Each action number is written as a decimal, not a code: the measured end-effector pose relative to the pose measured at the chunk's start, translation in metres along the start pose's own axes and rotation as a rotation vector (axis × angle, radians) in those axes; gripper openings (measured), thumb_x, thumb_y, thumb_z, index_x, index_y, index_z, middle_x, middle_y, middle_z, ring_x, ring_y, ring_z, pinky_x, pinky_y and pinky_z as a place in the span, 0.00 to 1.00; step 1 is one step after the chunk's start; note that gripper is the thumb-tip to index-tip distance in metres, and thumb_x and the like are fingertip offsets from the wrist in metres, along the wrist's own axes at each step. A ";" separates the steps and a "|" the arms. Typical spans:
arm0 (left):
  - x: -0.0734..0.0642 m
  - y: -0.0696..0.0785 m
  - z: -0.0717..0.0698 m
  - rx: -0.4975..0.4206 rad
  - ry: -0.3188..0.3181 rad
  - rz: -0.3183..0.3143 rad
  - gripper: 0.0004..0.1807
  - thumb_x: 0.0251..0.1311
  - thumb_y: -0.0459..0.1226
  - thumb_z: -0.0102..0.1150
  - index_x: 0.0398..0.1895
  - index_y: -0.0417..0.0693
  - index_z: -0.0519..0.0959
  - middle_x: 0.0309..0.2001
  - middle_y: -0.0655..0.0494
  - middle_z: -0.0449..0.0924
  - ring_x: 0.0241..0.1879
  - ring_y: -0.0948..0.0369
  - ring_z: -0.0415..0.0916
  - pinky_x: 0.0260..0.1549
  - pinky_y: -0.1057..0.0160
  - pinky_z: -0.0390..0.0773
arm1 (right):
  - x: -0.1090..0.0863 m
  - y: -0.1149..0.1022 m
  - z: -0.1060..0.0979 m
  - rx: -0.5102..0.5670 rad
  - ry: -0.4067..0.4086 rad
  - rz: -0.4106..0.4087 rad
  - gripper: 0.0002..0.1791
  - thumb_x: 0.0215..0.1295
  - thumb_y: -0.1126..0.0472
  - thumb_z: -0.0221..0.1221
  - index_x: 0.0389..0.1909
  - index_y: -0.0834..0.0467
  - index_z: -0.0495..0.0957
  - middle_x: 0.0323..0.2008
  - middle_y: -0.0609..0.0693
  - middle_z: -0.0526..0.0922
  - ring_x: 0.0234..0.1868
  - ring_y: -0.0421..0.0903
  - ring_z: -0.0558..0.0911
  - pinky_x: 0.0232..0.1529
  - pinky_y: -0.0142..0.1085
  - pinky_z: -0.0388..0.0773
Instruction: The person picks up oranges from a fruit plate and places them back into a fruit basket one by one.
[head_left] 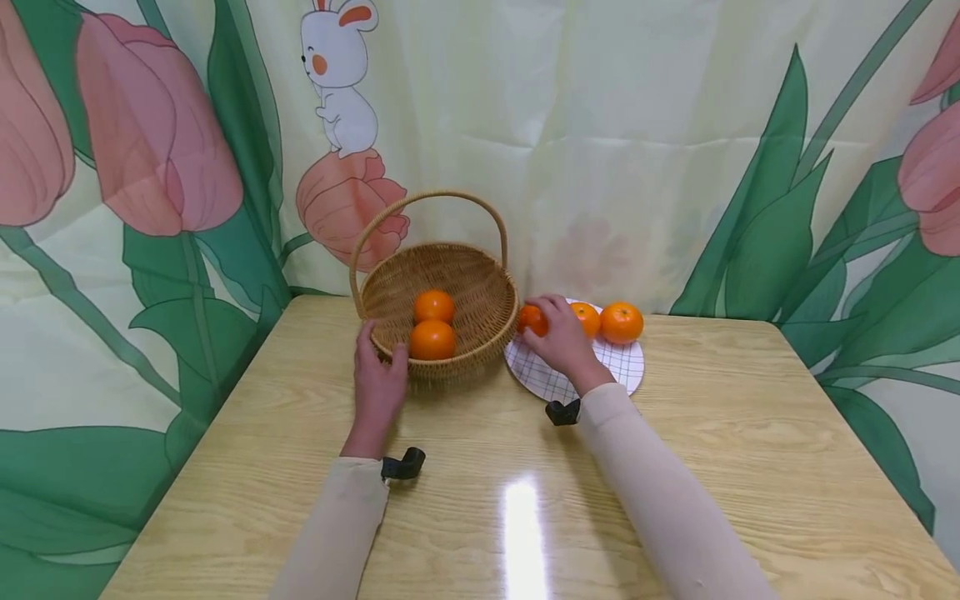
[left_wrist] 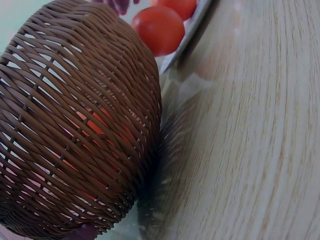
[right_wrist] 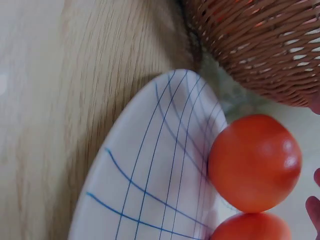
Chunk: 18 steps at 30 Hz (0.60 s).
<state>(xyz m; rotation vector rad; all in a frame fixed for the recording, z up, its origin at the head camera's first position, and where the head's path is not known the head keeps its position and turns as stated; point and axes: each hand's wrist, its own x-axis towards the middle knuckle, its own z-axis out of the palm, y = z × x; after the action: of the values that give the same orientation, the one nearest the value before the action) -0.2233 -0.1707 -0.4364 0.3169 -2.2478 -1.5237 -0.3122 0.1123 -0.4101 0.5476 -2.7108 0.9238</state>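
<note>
A wicker basket (head_left: 480, 350) with a tall handle stands near the back of the table. Two oranges (head_left: 432, 340) lie inside it. My left hand (head_left: 378, 379) grips the basket's near left rim, thumb over the edge; in the left wrist view, woven wall (left_wrist: 75, 110) hides most of this hand. Over the white plate with blue grid lines (head_left: 551, 379), my right hand (head_left: 562, 337) reaches around the orange nearest the basket (head_left: 532, 320). Small gaps show between its fingertips (right_wrist: 313, 207) and that orange (right_wrist: 255, 162) in the right wrist view. Two more oranges (head_left: 621, 322) sit on the plate's right side.
The wooden table (head_left: 465, 517) has a bright reflection at its front. Behind it hangs a curtain (head_left: 600, 167) printed with tulips and a rabbit. Basket and plate stand close side by side near the back edge.
</note>
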 end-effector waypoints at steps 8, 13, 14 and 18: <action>0.000 0.001 0.000 0.012 -0.013 0.001 0.36 0.67 0.47 0.51 0.75 0.56 0.50 0.73 0.44 0.54 0.71 0.46 0.55 0.67 0.42 0.59 | 0.007 0.006 0.000 -0.066 -0.090 0.082 0.36 0.59 0.52 0.63 0.68 0.52 0.65 0.70 0.57 0.60 0.63 0.62 0.70 0.56 0.58 0.74; 0.000 -0.001 0.001 0.032 -0.006 0.003 0.36 0.67 0.46 0.51 0.75 0.56 0.50 0.74 0.44 0.53 0.72 0.46 0.54 0.68 0.42 0.57 | 0.012 0.006 0.001 -0.145 -0.135 0.069 0.39 0.58 0.51 0.65 0.70 0.53 0.63 0.71 0.60 0.58 0.68 0.62 0.64 0.60 0.59 0.71; 0.000 -0.001 0.001 0.034 -0.004 0.001 0.36 0.67 0.46 0.51 0.75 0.56 0.50 0.74 0.44 0.53 0.72 0.46 0.54 0.68 0.42 0.57 | 0.014 0.006 0.001 -0.160 -0.143 0.062 0.40 0.58 0.51 0.65 0.71 0.53 0.62 0.71 0.60 0.58 0.68 0.62 0.63 0.62 0.59 0.69; 0.000 0.000 0.000 0.040 0.003 -0.002 0.36 0.66 0.48 0.50 0.75 0.59 0.50 0.74 0.44 0.52 0.72 0.46 0.54 0.68 0.42 0.57 | 0.017 0.004 0.004 -0.196 -0.165 0.032 0.41 0.57 0.50 0.66 0.71 0.54 0.62 0.71 0.62 0.58 0.69 0.63 0.62 0.66 0.58 0.64</action>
<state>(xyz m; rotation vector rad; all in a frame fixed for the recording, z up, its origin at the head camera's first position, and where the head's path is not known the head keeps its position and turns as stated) -0.2235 -0.1706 -0.4369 0.3332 -2.2782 -1.4798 -0.3300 0.1083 -0.4092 0.5640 -2.9231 0.6345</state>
